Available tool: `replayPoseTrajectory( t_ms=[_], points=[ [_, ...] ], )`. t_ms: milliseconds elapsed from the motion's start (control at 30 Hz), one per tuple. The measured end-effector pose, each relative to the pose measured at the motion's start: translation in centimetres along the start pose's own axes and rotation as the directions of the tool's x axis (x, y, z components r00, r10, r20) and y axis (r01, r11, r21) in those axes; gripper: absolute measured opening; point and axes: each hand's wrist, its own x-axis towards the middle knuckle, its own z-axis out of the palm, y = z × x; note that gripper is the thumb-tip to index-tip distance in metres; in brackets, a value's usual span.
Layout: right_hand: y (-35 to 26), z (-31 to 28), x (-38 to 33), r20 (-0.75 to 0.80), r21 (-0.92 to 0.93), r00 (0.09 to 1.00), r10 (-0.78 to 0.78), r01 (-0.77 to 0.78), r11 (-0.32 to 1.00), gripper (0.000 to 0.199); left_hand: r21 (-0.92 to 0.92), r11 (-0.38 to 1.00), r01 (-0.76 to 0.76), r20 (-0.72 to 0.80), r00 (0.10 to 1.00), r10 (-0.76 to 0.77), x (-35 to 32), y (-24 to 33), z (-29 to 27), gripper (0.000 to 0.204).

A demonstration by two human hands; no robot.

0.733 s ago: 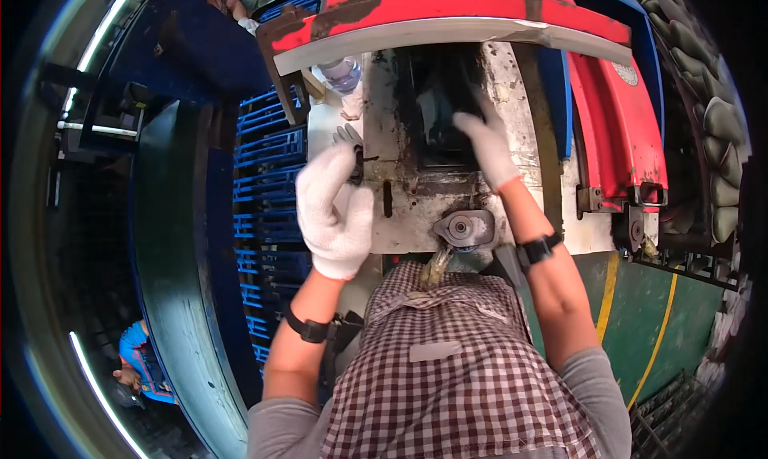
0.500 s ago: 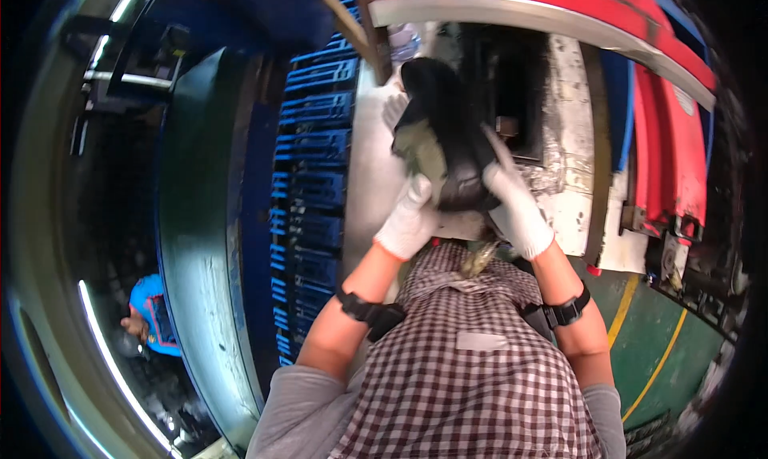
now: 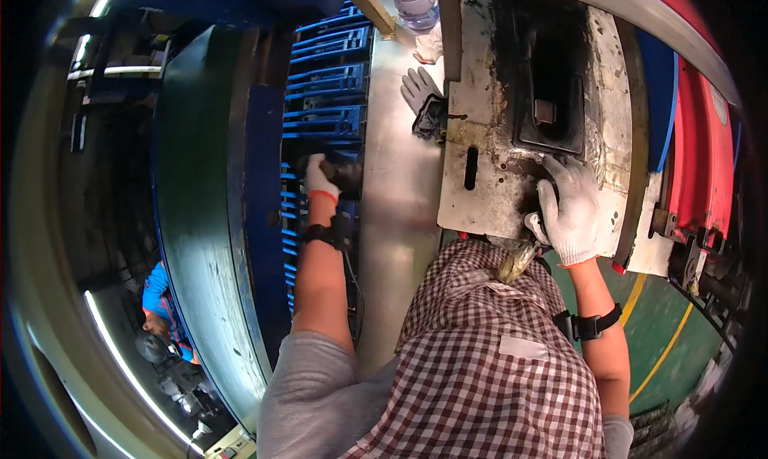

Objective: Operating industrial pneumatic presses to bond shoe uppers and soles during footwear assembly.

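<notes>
My left hand, in a white knit glove, reaches out over a blue slatted rack. Its fingers are curled round a dark, motion-smeared thing that looks like the black boot. My right hand, gloved the same way, lies with fingers apart on the near right part of a worn, stained metal plate. Close by its thumb is a lever with a yellowish wrapped handle. A black-edged recess with a small metal block inside lies just beyond that hand.
A grey glove with black parts rests on a metal ledge between rack and plate. Behind it are a pale cloth and a purple bottle. Red machine parts stand right. Another person in blue is far left.
Both hands held the black boot with an olive-green part above the plate. My left hand has swung left over the rack; my right hand has let go and come down onto the plate.
</notes>
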Motion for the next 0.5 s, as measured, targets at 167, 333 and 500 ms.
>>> replayPoseTrajectory(
  t_ms=[167,333,500],
  points=[
    [-0.2,-0.3,0.1,-0.004,0.027,0.999,0.047,-0.047,0.999,0.027,0.408,0.852,-0.327,-0.139,0.900,0.413,5.4,2.3,-3.0,0.100],
    [-0.2,0.0,0.2,-0.035,-0.021,0.999,0.001,-0.002,1.000,0.024,0.651,0.676,-0.345,-0.077,0.856,0.511,1.5,-2.0,-1.1,0.089],
    [-0.5,-0.2,0.2,-0.039,0.007,0.999,0.027,-0.027,1.000,0.021,0.788,0.430,-0.441,0.201,0.844,0.497,-7.4,-12.3,-1.4,0.090]
  ],
)
